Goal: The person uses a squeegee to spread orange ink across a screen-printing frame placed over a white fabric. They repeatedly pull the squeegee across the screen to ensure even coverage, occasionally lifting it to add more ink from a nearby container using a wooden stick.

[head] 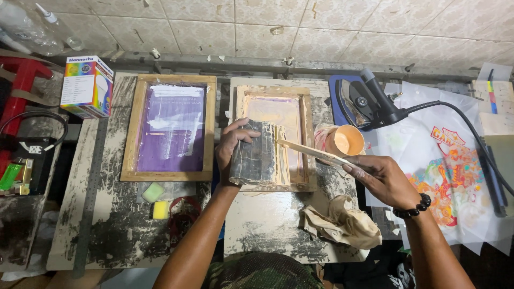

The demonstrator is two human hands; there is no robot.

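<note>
Two hands busy here: left hand (231, 147) wrapped round the ink-smeared squeegee (257, 154) over the peach-coated frame (274, 136), right hand (381, 176) pinching a flat stick (310, 151) against it, so looks like scraping's underway, paint cup (346, 140) alongside, purple frame (170, 128) untouched.

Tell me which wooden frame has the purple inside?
The left frame, lying apart from both hands. The other frame, under the left hand, looks pale orange inside.

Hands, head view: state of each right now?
Left hand: closed around a dark, paint-smeared squeegee block over the wooden screen frame.
Right hand: closed on a flat wooden stick.
</note>
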